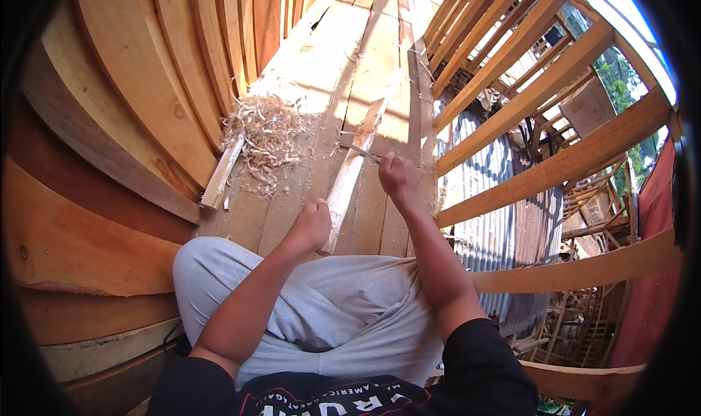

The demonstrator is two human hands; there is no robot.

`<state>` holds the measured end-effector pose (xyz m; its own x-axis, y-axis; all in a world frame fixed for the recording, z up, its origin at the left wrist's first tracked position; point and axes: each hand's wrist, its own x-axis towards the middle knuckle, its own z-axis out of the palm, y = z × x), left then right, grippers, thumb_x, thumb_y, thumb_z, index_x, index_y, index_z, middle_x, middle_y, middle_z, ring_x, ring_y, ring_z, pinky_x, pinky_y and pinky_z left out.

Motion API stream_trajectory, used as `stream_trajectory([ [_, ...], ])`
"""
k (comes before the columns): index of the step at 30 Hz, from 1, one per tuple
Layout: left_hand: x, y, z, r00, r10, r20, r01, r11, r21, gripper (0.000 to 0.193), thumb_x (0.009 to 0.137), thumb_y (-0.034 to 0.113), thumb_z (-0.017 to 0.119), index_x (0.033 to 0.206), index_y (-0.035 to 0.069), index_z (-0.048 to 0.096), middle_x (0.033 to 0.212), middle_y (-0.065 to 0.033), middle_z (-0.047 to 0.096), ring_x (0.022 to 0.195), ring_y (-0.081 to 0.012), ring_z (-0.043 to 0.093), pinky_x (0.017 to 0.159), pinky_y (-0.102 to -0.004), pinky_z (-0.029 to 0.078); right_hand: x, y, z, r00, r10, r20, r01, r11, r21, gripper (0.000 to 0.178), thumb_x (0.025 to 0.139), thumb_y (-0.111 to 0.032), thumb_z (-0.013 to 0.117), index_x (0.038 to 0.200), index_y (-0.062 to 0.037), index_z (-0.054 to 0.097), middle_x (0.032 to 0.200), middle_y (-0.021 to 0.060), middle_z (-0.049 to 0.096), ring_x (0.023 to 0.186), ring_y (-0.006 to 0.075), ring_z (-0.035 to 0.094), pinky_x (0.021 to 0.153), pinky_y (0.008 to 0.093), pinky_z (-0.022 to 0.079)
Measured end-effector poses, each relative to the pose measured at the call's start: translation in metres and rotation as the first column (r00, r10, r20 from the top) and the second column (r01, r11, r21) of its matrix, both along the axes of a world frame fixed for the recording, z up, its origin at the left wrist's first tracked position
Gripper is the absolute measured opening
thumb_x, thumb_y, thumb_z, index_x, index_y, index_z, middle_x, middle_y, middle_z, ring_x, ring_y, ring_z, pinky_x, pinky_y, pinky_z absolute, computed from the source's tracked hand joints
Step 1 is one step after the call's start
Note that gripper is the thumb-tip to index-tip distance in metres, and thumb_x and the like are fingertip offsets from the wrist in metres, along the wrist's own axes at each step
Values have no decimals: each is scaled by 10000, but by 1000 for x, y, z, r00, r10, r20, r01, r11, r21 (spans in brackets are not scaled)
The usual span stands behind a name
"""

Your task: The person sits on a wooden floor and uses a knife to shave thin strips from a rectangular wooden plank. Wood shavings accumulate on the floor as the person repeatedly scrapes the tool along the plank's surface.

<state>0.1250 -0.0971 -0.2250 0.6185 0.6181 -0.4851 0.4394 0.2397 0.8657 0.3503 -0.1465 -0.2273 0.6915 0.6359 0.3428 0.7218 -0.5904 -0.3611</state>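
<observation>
My right hand [399, 175] is closed round the handle of a knife [359, 150]. Its blade lies across a long, pale wooden stick [347, 179], roughly halfway along it. The stick points away from me over the plank floor, its near end close to my legs. At that near end my left hand [312, 223] is closed on the stick's left side; its fingertips are hidden. Part of the stick beyond the blade looks rough and browner, and its far end fades into bright sunlight.
A heap of curled wood shavings [270, 135] sits left of the stick. Beside it, a short squared piece of wood [223, 171] leans near the plank wall [124, 73]. On the right runs a slatted wooden railing [537, 179], with corrugated metal sheets [485, 233] below it.
</observation>
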Motion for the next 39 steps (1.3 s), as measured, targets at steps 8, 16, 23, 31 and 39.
stream_trajectory([
  [8,-12,25,2,995,50,-81,-47,998,37,600,998,370,272,1033,-147,573,914,-312,629,891,-377,655,823,-441,490,-53,-5,25,929,250,-273,-292,948,-125,513,940,-312,378,646,30,622,648,274,585,631,460,589,659,546,458],
  [16,-10,1,2,999,48,-20,-47,998,33,577,1003,342,268,970,-142,581,903,-322,628,834,-409,646,824,-456,496,-23,-2,-9,975,171,-143,-183,980,-77,518,920,-318,398,617,39,621,639,274,588,623,457,593,650,538,470],
  [23,-6,-2,18,999,6,-47,-1,996,87,591,1005,342,256,908,-138,586,824,-290,627,807,-371,651,784,-450,506,2,8,-13,994,73,-81,-76,997,-31,532,923,-325,376,633,40,633,676,276,609,661,467,604,693,534,482],
  [31,-10,3,20,998,57,-39,-56,998,9,586,1005,348,260,942,-141,577,851,-266,633,821,-375,648,792,-448,475,-3,4,-1,991,88,-102,-98,991,-93,552,921,-342,372,599,27,626,629,271,594,635,458,606,675,536,483],
  [39,-22,-2,32,996,-38,-86,47,993,111,576,1004,350,266,964,-128,584,879,-273,635,872,-364,641,831,-436,461,-14,2,-5,966,242,-87,-240,970,23,532,922,-316,399,579,36,603,594,251,575,561,448,578,595,529,459],
])
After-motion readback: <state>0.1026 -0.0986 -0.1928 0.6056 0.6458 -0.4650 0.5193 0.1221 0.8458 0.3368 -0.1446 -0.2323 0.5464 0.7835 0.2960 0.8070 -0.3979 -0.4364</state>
